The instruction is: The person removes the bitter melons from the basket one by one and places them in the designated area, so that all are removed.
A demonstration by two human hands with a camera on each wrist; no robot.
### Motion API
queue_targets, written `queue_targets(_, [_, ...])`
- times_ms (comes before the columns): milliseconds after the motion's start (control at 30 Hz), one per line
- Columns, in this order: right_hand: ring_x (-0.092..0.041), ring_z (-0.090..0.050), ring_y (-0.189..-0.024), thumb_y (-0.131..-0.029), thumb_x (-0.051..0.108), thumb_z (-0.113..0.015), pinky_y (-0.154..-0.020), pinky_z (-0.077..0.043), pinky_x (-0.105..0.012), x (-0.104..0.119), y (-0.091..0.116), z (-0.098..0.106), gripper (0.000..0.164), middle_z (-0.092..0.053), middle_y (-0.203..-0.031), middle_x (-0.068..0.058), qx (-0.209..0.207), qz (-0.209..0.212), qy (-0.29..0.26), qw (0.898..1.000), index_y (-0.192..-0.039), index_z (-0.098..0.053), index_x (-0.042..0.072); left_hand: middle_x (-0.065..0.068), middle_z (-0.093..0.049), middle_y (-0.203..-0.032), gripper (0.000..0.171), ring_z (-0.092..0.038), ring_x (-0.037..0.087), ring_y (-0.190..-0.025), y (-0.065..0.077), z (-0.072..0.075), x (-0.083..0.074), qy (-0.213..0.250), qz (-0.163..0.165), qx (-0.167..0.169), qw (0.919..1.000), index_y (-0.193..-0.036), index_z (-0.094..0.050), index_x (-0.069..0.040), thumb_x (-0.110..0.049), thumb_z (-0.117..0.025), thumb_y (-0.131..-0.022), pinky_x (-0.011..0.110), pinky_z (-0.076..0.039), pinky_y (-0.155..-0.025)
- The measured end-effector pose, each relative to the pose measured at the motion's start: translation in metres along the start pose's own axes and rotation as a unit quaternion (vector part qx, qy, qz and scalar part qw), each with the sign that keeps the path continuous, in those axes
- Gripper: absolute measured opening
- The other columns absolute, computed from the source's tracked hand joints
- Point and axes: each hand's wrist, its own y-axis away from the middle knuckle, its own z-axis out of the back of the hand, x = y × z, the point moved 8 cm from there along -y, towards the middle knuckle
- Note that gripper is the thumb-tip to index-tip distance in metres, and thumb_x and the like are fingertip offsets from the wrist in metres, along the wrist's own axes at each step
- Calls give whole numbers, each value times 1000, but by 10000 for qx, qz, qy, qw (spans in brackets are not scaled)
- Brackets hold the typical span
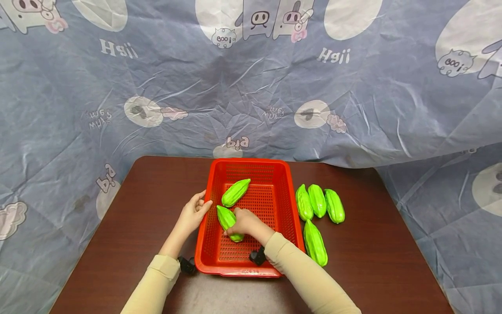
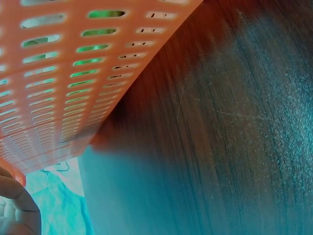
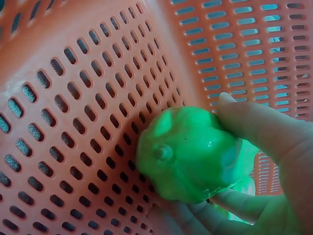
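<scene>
- Holding a green gourd [image 1: 226, 216] inside the red basket [image 1: 255, 161]: right hand [image 1: 245, 221], its fingers curled round the fruit with the thumb on the opposite side.
- Held gourd sits slanted, left half of the basket, pointed tip away from the person, blunt end near; cannot tell whether it touches the basket floor.
- Left hand [image 1: 194, 211] grips the basket's left rim, thumb over the edge, fingers along the outside.
- Second gourd [image 1: 236, 192] lies in the basket just beyond the held one, tilted the other way.
- Three gourds [image 1: 317, 200] in a row on the brown bench [image 1: 364, 244], right of the basket; one more [image 1: 315, 243] nearer the person, close to the basket's right side.
- Behind: blue-grey cartoon-print cloth [image 1: 235, 87], wrinkled.
- Cream sleeves [image 1: 319, 279] on both arms.
</scene>
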Motion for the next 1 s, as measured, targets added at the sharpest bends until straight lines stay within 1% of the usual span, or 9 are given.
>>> queue_targets(167, [-17, -55, -79, -73, 31, -88, -73, -49, -34, -3, -1, 0, 48, -61, -88, -5, 23, -77, -152, 9999, -104, -61, 4, 16, -63, -100, 57, -58, 13, -75, 0, -1, 0, 9, 5, 42, 10000, -148, -41, -2, -25, -60, -100, 22, -49, -65])
queue_targets(333, [-16, -55, -78, -73, 28, -88, -70, -48, -30, -5, 1, 3, 46, -61, -88, -4, -5, -89, -317, 9995, -102, -62, 4, 15, -63, -99, 56, -56, 13, -75, 0, -1, 1, -44, 27, 12, 10000, -148, -41, -2, -25, -60, -100, 22, -48, -64])
queue_targets(500, [-15, -57, -81, -73, 27, -88, -71, -49, -30, -4, 5, 11, 50, -65, -94, -5, -57, -49, -496, 9987, -109, -63, 3, 14, -63, -98, 56, -57, 13, -75, -1, 1, 1, -141, 40, -62, 9999, -147, -42, -1, -24, -60, -100, 22, -48, -64])
queue_targets(667, [-17, -61, -86, -74, 29, -87, -73, -51, -32, -5, 9, 21, 56, -67, -102, -8, -161, -21, -612, 9980, -117, -61, 2, 14, -64, -99, 56, -58, 14, -77, -1, 1, 1, -239, 39, -63, 9997, -148, -41, -2, -25, -59, -100, 23, -47, -65])
queue_targets(833, [-18, -62, -90, -75, 32, -86, -75, -51, -33, -5, 13, 33, 65, -68, -108, -9, -232, -75, -648, 9976, -126, -58, 2, 15, -64, -100, 57, -59, 14, -78, 0, 0, 2, -188, 66, -24, 9998, -148, -40, -2, -26, -59, -100, 23, -48, -66])
queue_targets(1000, [-19, -62, -92, -74, 33, -85, -78, -52, -34, -4, 19, 50, 69, -68, -109, -9, -453, -53, -692, 9966, -130, -57, 2, 15, -63, -100, 57, -56, 15, -77, 0, 0, 1, -215, 25, 17, 9998, -148, -40, -2, -27, -59, -100, 24, -46, -65])
